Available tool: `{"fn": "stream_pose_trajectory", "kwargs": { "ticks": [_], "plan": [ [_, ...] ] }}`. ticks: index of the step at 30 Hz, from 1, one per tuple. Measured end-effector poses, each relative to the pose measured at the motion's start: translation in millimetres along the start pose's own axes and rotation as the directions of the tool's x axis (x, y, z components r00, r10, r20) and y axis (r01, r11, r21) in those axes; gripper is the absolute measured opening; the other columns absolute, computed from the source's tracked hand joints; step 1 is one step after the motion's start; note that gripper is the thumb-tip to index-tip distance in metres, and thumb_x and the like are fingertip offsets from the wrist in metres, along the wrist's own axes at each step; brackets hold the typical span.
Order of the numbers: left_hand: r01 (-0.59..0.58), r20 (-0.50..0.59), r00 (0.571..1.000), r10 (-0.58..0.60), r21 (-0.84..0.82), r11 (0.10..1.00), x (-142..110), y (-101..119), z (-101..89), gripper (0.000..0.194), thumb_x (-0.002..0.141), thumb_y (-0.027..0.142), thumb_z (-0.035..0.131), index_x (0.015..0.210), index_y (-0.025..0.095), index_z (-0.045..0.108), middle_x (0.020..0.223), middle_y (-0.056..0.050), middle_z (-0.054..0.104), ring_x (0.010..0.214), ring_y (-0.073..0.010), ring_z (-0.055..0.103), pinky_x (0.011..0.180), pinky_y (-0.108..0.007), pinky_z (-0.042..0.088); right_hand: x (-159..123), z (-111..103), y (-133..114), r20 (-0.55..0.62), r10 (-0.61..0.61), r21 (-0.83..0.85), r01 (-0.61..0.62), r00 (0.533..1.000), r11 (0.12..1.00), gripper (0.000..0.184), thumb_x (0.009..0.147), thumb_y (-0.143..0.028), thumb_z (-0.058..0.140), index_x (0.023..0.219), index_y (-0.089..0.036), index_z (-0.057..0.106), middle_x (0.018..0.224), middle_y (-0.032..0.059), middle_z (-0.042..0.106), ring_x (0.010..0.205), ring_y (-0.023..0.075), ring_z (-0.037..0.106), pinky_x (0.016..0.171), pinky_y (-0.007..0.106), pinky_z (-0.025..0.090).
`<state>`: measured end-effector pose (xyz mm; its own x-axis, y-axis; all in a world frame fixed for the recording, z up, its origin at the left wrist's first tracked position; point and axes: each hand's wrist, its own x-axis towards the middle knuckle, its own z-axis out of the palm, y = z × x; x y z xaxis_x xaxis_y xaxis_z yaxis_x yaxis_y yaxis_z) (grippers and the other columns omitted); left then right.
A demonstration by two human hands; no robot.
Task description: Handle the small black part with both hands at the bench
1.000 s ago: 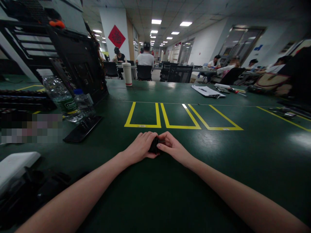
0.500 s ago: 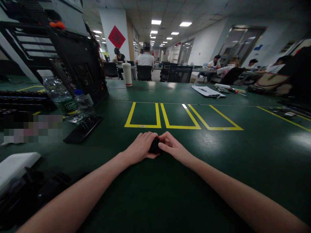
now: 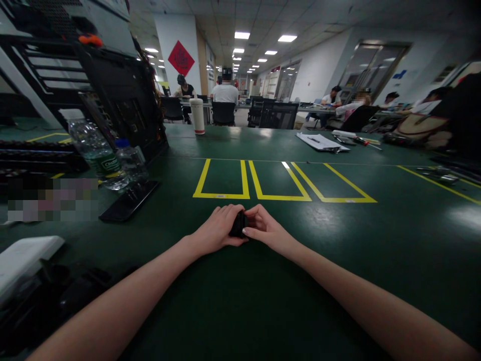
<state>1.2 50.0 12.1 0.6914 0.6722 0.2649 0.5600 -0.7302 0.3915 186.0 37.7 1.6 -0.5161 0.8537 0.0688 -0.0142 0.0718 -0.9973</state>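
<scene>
My left hand (image 3: pixel 218 228) and my right hand (image 3: pixel 266 228) meet on the green table (image 3: pixel 240 301), both closed around a small black object (image 3: pixel 238 224) that rests between them. Fingers cover most of it, so its shape stays unclear. Just beyond the hands lie three yellow taped rectangles (image 3: pixel 259 180) on the table top.
At the left stand two water bottles (image 3: pixel 99 153), a flat black phone-like slab (image 3: pixel 129 200), a dark rack (image 3: pixel 124 100) and a white box (image 3: pixel 22 255). A white cup (image 3: pixel 197 116) and papers (image 3: pixel 321 141) sit further back. Several people sit at far desks.
</scene>
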Motion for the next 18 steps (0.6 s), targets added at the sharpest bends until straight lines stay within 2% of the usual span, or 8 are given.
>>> {"fn": "stream_pose_trajectory", "kwargs": {
  "ticks": [3,5,8,10,12,14,17,18],
  "plan": [
    [0.043,0.011,0.999,-0.042,-0.104,0.994,-1,3,-2.5,0.076,0.072,0.044,0.059,0.129,0.021,0.015,0.128,-0.013,0.038,0.112,-0.0279,0.043,0.089,-0.045,0.036,0,2,1,-0.025,-0.009,-0.020,0.009,1.000,1.000,0.030,0.075,-0.022,0.059,0.099,-0.023,0.042,0.102,0.0019,0.050,0.099,0.0163,0.053,0.091,0.039,0.039],
    [0.072,-0.027,0.997,-0.077,-0.133,0.988,1,0,-8.3,0.074,0.081,0.042,0.048,0.133,0.023,0.000,0.136,-0.014,0.026,0.121,-0.0275,0.033,0.093,-0.046,0.032,0,3,2,-0.030,0.015,-0.036,-0.016,0.999,0.999,0.031,0.074,-0.025,0.059,0.099,-0.023,0.041,0.101,0.0025,0.051,0.097,0.0171,0.053,0.090,0.041,0.040],
    [0.202,-0.228,0.954,-0.195,0.008,0.979,3,-18,-28.6,0.055,0.089,0.038,0.030,0.134,0.021,0.003,0.141,-0.012,0.017,0.128,-0.0260,0.020,0.097,-0.046,0.028,-2,5,1,-0.040,0.036,-0.082,-0.040,0.999,0.996,0.033,0.074,-0.025,0.060,0.101,-0.023,0.041,0.103,0.0029,0.050,0.097,0.0177,0.053,0.088,0.042,0.041],
    [0.406,-0.385,0.869,-0.311,0.194,0.893,-3,-41,-46.1,0.053,0.088,0.037,0.032,0.133,0.016,0.013,0.137,-0.016,0.025,0.128,-0.0295,0.018,0.097,-0.049,0.024,-4,5,1,-0.046,0.040,-0.125,-0.045,0.998,0.991,0.034,0.074,-0.025,0.059,0.102,-0.024,0.041,0.106,0.0031,0.049,0.097,0.0180,0.052,0.088,0.042,0.041],
    [0.653,-0.594,0.704,-0.390,0.324,0.685,-16,-69,-59.1,0.056,0.086,0.035,0.035,0.132,0.010,0.016,0.134,-0.022,0.026,0.125,-0.0360,0.020,0.096,-0.055,0.017,-6,6,-1,-0.046,0.048,-0.154,-0.054,0.998,0.987,0.033,0.074,-0.026,0.058,0.103,-0.025,0.041,0.108,0.0034,0.048,0.098,0.0186,0.052,0.088,0.043,0.041],
    [0.807,-0.693,0.565,-0.448,0.353,0.474,-34,-95,-63.2,0.063,0.083,0.040,0.038,0.132,0.006,0.016,0.134,-0.026,0.025,0.124,-0.0418,0.016,0.094,-0.058,0.015,-7,6,-2,-0.044,0.051,-0.162,-0.057,0.998,0.985,0.033,0.075,-0.027,0.058,0.103,-0.025,0.041,0.108,0.0034,0.048,0.097,0.0189,0.052,0.087,0.044,0.041],
    [0.862,-0.558,0.502,-0.661,0.381,0.333,-56,-120,-56.5,0.068,0.079,0.047,0.041,0.129,0.002,0.026,0.116,-0.028,0.047,0.115,-0.0474,0.031,0.087,-0.062,0.020,-7,5,-3,-0.042,0.056,-0.163,-0.062,0.998,0.985,0.033,0.075,-0.027,0.058,0.103,-0.025,0.041,0.108,0.0032,0.048,0.097,0.0189,0.052,0.087,0.044,0.042],
    [0.858,-0.562,0.507,-0.653,0.397,0.325,-59,-122,-53.4,0.072,0.079,0.050,0.041,0.130,0.003,0.024,0.113,-0.028,0.049,0.115,-0.0475,0.030,0.088,-0.061,0.019,-7,5,-4,-0.043,0.059,-0.160,-0.065,0.997,0.985,0.033,0.075,-0.027,0.058,0.103,-0.025,0.041,0.108,0.0032,0.048,0.097,0.0189,0.052,0.088,0.044,0.042]
  ]
}}
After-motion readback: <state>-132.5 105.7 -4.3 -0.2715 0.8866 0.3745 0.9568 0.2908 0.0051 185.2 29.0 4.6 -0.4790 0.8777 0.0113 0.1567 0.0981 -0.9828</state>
